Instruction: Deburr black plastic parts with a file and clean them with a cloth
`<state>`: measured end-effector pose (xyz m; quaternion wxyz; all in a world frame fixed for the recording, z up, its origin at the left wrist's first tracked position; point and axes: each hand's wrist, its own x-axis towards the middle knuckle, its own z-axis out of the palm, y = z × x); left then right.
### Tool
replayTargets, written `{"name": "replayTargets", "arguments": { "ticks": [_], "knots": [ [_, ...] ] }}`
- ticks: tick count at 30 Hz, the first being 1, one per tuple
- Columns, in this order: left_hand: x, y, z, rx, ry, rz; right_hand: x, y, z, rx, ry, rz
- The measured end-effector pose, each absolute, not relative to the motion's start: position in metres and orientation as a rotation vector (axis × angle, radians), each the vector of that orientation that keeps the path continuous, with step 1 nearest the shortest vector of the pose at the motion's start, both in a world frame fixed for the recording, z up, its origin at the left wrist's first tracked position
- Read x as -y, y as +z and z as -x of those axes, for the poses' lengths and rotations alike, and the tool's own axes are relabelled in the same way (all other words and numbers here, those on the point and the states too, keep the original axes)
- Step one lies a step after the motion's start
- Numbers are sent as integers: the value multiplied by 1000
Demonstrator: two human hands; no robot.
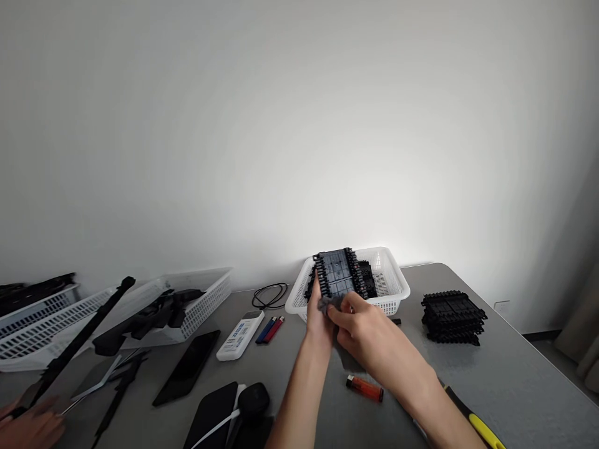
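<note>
My left hand (317, 317) is closed around the lower left edge of a black plastic panel (337, 269) with toothed sides, holding it tilted up in front of a white basket (399, 288). My right hand (362, 324) pinches a crumpled grey cloth-like piece (333, 304) against the panel's lower end. More black toothed parts (369, 280) lie in the basket behind. To the right stands a stack of similar black panels (453, 317). An orange lighter (365, 388) lies on the table below my hands.
On the left are a white handheld device (240, 337), two lighters (270, 330), a black cable (270, 295), a phone (187, 368) and a black case (215, 415). Baskets (210, 293) hold long black parts. Another person's hand (35, 424) is at lower left. A yellow-black handle (482, 427) lies at lower right.
</note>
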<state>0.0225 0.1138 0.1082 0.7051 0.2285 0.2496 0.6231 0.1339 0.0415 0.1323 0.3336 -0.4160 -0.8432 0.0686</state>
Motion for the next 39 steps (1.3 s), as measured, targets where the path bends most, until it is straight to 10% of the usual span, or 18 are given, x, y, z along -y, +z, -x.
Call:
{"name": "replayTargets", "arguments": {
  "ticks": [30,39],
  "knots": [
    [-103,117,-12,-663,1601,-1158,-86,120,-164,1106,1265,637],
    [-100,117,-11,-824,1657,-1081,-88,115,-152,1306,290,832]
  ]
}}
